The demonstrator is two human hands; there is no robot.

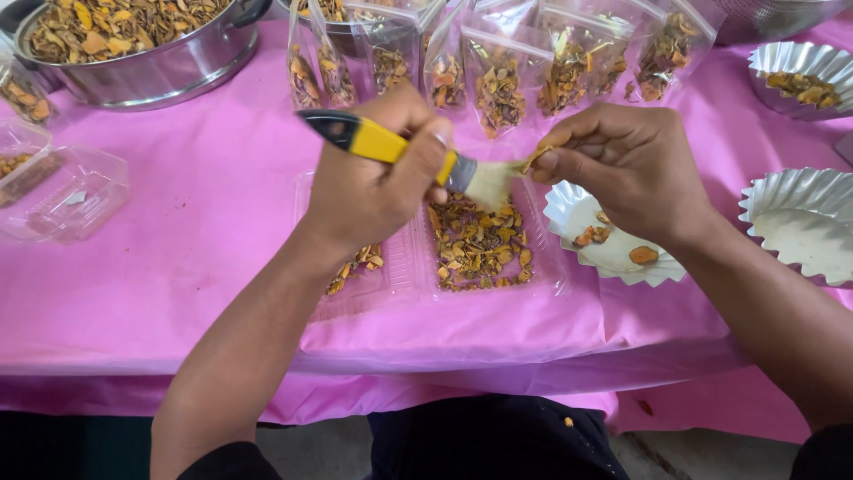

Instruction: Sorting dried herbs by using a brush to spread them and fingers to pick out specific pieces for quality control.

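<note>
My left hand (373,182) grips a paintbrush (391,147) with a yellow and black handle, its pale bristles pointing right. My right hand (626,164) pinches a small dried yellow-brown chip (536,159) right against the bristles. Both hands hover over a clear plastic clamshell tray (542,267) that holds a heap of dried orange-brown chips (475,244). Under my right hand sits a fluted foil cup (569,209) with a few chips in it.
A steel pot (151,71) full of dried chips stands at the back left. A row of clear pouches (498,62) with chips lines the back. More foil cups (804,222) sit on the right, an empty clamshell (67,196) on the left. Pink cloth (195,231) covers the table.
</note>
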